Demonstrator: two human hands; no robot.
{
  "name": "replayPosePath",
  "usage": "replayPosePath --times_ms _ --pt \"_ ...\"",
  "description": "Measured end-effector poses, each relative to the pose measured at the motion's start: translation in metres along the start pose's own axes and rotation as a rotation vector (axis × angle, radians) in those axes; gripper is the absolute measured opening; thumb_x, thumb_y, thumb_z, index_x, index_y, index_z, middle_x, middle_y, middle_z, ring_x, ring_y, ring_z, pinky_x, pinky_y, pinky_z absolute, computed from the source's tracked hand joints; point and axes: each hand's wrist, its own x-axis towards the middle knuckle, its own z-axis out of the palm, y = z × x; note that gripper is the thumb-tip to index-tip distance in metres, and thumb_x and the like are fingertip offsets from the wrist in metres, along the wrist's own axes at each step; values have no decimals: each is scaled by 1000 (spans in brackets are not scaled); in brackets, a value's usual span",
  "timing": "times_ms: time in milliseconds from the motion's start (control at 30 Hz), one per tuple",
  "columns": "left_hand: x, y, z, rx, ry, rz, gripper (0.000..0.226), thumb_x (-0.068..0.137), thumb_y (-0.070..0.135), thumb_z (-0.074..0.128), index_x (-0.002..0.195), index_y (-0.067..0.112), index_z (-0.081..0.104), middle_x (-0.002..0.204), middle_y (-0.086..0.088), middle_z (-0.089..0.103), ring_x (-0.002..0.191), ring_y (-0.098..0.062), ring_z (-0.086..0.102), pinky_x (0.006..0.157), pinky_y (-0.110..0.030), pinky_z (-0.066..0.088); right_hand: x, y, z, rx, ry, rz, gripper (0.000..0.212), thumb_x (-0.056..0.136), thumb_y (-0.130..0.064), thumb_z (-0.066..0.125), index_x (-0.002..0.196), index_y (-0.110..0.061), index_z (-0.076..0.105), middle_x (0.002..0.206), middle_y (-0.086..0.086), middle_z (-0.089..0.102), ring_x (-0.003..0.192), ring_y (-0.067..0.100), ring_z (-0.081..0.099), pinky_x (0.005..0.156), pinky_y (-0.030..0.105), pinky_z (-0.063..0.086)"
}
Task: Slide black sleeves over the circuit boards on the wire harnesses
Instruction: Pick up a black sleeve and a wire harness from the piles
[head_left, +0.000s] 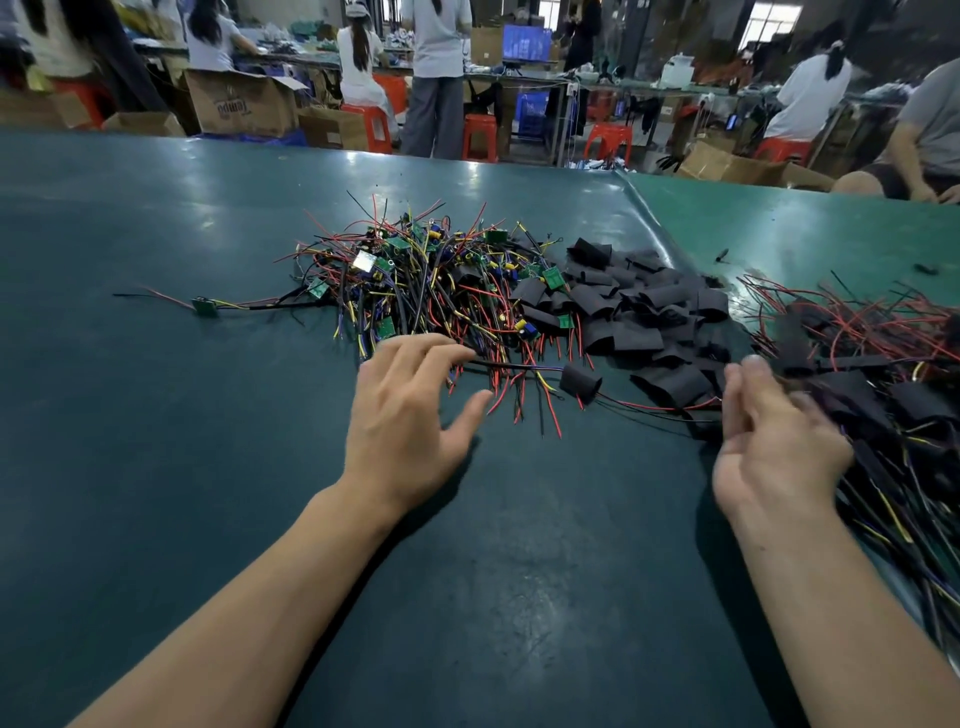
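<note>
light: bright overhead, glare patches on worktop (363, 171) | blur: right hand (774, 436) smeared | edges: wide-angle bending

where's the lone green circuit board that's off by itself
In the head view, the small green circuit board lies on the dark green table, left of the tangled harness pile, beyond the left hand.

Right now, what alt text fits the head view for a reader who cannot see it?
Two bare hands hover open over a green table: the left hand by a sleeved harness, the blurred right hand beside a finished pile. Behind lie unsleeved harnesses and loose black sleeves.
</note>
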Motion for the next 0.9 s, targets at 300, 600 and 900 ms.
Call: replayPosePath --times_ms 300,600,900 --pt "2 -26 0 254 -227 -538 33 98 33 51 116 11 67 123 -14 56 112 -35 47 97 -41 36 -21 14 5 -160 -367 367 8 94 -6 57 93 -1 63 72 10 72 63 17 70 54 17 55" --pt "10 -29 -10 -37 12 -638 25 93 12 54 108 14 74 95 -11 71 92 -30 63 94 -41 48 -22 16 1 -202 -415 380 19 95 -10 58 113 -5 60 72 9 69 57 16 66 50 20 53" --pt "4 5 -14 -378 331 17 15 87 -5 64 96 2 74 93 -4 68 84 -14 65 78 -22 50 -35 30 1 -618 -707 144 23 92 2 60 111 -11 61 79 11 66 51 15 61 44 26 51"
